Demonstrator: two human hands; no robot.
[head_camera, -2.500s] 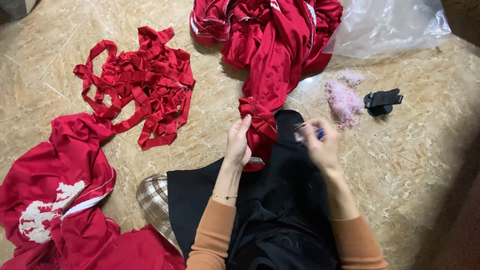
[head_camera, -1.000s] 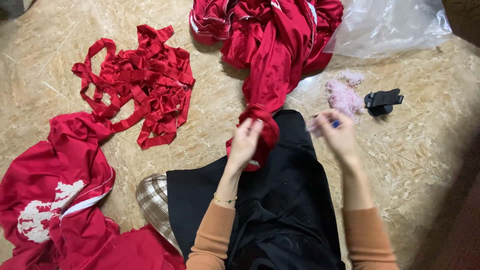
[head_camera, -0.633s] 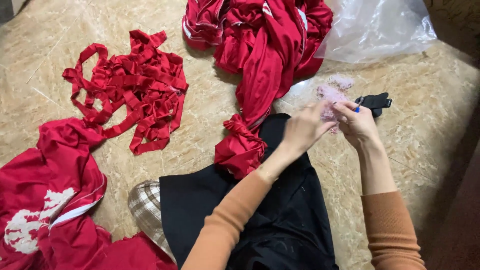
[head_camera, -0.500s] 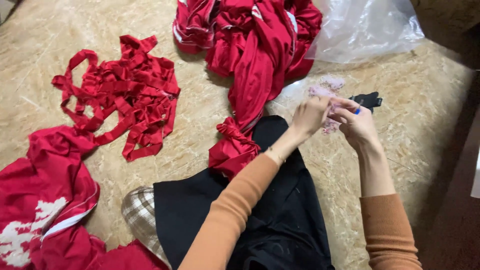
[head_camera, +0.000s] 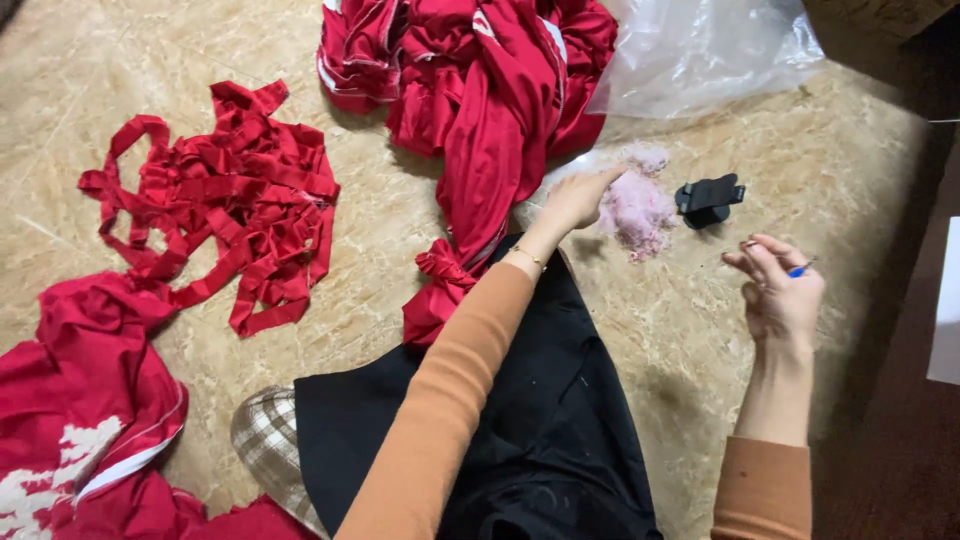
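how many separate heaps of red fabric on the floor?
3: a garment pile at top centre, a tangle of cut strips at left, another garment at bottom left, cut off by the frame. More may lie out of view.

Premises appear to be a home or small domestic workroom used for garment rework, not a factory floor. Work is carried out seated directly on the floor (head_camera: 700, 330), which is polished, beige, marble-patterned tile of a household type. No bench or machinery is in view. Red garments (head_camera: 480, 90) are heaped at far centre; cut red fabric strips (head_camera: 220, 200) lie in a loose pile at left; a further red garment with white print (head_camera: 80, 440) lies at near left. A crumpled clear plastic bag (head_camera: 700, 50) sits at far right. Dark wooden furniture (head_camera: 920, 430), possibly a cabinet, borders the right edge; the view there is too dim to confirm.
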